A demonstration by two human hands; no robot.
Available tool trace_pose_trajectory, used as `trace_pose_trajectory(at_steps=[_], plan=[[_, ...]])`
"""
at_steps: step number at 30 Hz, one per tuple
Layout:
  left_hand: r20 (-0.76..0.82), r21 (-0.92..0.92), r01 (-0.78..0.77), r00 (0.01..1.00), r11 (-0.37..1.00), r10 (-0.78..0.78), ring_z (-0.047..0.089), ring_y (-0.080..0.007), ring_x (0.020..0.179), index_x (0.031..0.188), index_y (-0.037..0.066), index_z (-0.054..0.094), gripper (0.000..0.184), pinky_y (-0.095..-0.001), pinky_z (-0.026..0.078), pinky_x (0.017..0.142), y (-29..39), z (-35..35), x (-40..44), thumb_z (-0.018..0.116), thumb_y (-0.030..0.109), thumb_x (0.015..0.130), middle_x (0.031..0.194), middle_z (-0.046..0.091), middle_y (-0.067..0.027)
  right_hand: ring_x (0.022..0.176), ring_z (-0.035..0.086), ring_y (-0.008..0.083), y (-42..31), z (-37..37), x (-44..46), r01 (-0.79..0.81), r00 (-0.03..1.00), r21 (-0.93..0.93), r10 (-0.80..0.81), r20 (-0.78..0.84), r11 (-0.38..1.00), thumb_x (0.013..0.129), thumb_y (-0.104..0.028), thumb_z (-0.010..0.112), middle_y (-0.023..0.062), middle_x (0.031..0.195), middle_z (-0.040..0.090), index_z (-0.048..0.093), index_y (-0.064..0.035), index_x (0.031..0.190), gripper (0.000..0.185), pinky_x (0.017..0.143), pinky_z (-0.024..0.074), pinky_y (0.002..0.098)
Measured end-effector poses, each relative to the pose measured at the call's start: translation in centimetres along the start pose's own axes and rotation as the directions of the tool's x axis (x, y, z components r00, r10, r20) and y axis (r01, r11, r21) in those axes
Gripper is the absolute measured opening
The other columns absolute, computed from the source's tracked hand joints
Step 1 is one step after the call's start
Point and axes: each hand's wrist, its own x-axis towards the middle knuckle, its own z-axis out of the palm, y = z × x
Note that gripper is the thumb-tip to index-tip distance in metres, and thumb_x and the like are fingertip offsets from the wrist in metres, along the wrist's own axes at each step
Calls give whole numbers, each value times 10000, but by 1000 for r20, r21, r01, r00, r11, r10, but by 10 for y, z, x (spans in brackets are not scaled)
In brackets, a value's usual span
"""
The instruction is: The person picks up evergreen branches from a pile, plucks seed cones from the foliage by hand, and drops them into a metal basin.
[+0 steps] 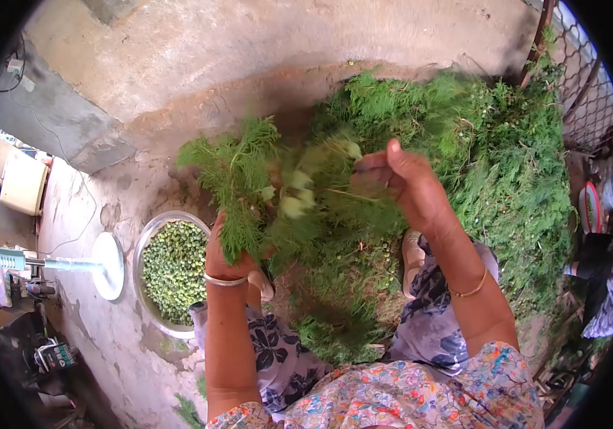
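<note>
My left hand (229, 252) is closed around a leafy evergreen sprig (238, 168), whose feathery green fronds spread above and over the fingers. Pale green, rounded bits (295, 196) blur among the foliage between my hands. At the right of that foliage is my right hand (410, 182), its thumb stretched up and apart from the fingers. Those fingers are smeared by motion, and nothing shows plainly in their hold. Left of my left hand stands a round metal basin (142, 304) holding many small green cones or seed pods (172, 272).
A large heap of cut evergreen branches (506, 186) covers the ground at the right, with more between my feet. A fan's round white base (108, 266) stands left of the basin. A concrete wall (285, 36) runs behind; wire mesh (589, 79) is at upper right.
</note>
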Motion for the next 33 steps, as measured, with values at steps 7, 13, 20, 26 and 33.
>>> trace_pose_trajectory(at_steps=[7, 13, 20, 26, 33], plan=[[47, -142, 229, 973, 963, -225, 607, -294, 860, 1224, 36, 470, 470, -386, 489, 522, -23, 21, -1, 578, 283, 839, 1067, 595, -124, 686, 615, 92, 13, 21, 3, 214, 975, -202, -198, 98, 956, 804, -50, 636, 62, 770, 679, 683, 20, 896, 125, 626, 493, 231], [71, -337, 492, 863, 803, -499, 517, -192, 535, 1101, 53, 553, 403, -261, 370, 328, -30, 61, -3, 546, 378, 863, 865, 603, -80, 657, 535, 46, 5, 27, -3, 303, 946, -560, -171, 277, 771, 770, 36, 621, -6, 736, 638, 661, 36, 897, 134, 595, 456, 231], [192, -190, 523, 850, 831, -491, 511, -170, 459, 1064, 79, 555, 281, -219, 340, 318, -34, 71, 1, 570, 297, 888, 810, 608, -68, 666, 536, 55, 24, 25, -3, 70, 974, -151, -35, 222, 986, 769, 16, 642, -8, 734, 628, 660, 21, 870, 102, 600, 457, 239], [271, -120, 524, 835, 843, -480, 539, -151, 488, 1045, 93, 563, 279, -220, 342, 325, -42, 69, 1, 596, 314, 877, 816, 607, -54, 677, 537, 54, 24, 21, -3, 71, 970, -264, -4, 244, 962, 753, 9, 663, -5, 745, 627, 658, 25, 880, 128, 596, 451, 237], [101, -102, 501, 865, 860, -492, 609, -192, 591, 1032, 54, 589, 271, -263, 455, 434, -35, 83, 0, 621, 261, 858, 843, 632, -81, 660, 529, 54, 25, 21, -4, 74, 988, -238, -38, 152, 968, 755, 23, 629, -6, 734, 617, 635, 38, 860, 107, 577, 447, 238]])
